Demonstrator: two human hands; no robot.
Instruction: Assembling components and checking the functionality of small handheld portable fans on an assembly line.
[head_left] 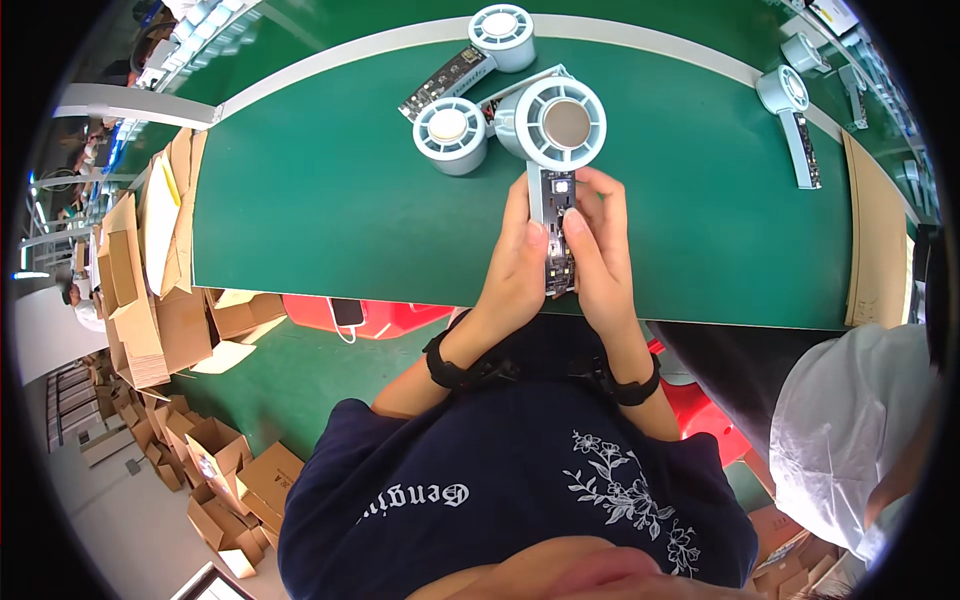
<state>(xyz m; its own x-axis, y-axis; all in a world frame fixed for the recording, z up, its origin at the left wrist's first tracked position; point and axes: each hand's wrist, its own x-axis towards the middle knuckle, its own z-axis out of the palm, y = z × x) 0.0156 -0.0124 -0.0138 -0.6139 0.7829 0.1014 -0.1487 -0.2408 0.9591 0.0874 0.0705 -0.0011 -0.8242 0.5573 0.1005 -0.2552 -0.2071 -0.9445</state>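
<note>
Both my hands hold a pale blue handheld fan (535,120) upright over the green table. Its round vented head points away from me, and a dark circuit board shows along the handle. My left hand (518,255) grips the handle's left side, thumb on its edge. From the right, my right hand (600,250) closes round the handle, its thumb pressed on the board. Just beyond lie two similar fans, one with its head (450,130) left of mine and another (502,35) farther back, with a bare board in its handle.
The green table (330,220) reaches across in front of me. Another fan (785,95) lies at its far right, near a cardboard sheet (878,230). Cardboard boxes (150,310) stand at the left edge. A person in a white sleeve (840,430) sits close on my right.
</note>
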